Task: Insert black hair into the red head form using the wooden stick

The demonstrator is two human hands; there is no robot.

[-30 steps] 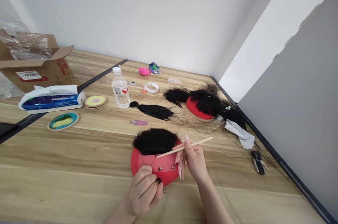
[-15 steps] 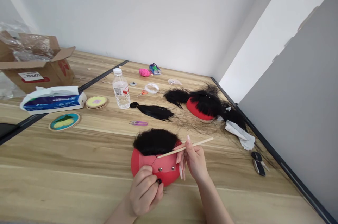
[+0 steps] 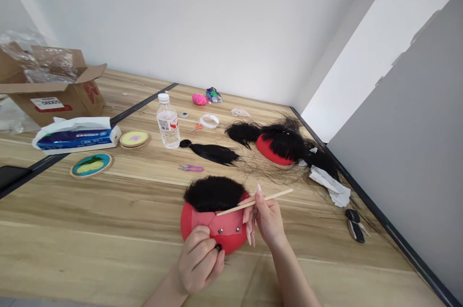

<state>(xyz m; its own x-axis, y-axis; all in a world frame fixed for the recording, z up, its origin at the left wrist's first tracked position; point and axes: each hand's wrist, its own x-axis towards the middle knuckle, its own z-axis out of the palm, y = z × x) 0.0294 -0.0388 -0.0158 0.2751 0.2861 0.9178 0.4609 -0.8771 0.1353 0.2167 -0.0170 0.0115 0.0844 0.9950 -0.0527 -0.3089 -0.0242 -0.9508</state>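
A red dome-shaped wig block point(image 3: 224, 232) sits near the front of the wooden table, its far half covered in short black hair point(image 3: 213, 193). My right hand point(image 3: 265, 220) pinches a thin wooden-handled tool point(image 3: 253, 202) whose tip rests on the red dome at the hair's edge. My left hand point(image 3: 198, 263) is closed at the dome's near rim, pinching a small tuft of black hair point(image 3: 218, 247).
Behind lie a loose black hair bundle point(image 3: 211, 152), small purple snips point(image 3: 191, 168), a water bottle point(image 3: 168, 121), a second red block with long black hair point(image 3: 280, 143), a white cloth point(image 3: 331, 186), hair clips point(image 3: 354, 227), a tissue pack point(image 3: 75, 136), round coasters point(image 3: 90, 165) and a cardboard box point(image 3: 50, 87).
The view has shifted slightly. Both hands stay in the same place on the red dome, with the tool at the hair's edge.
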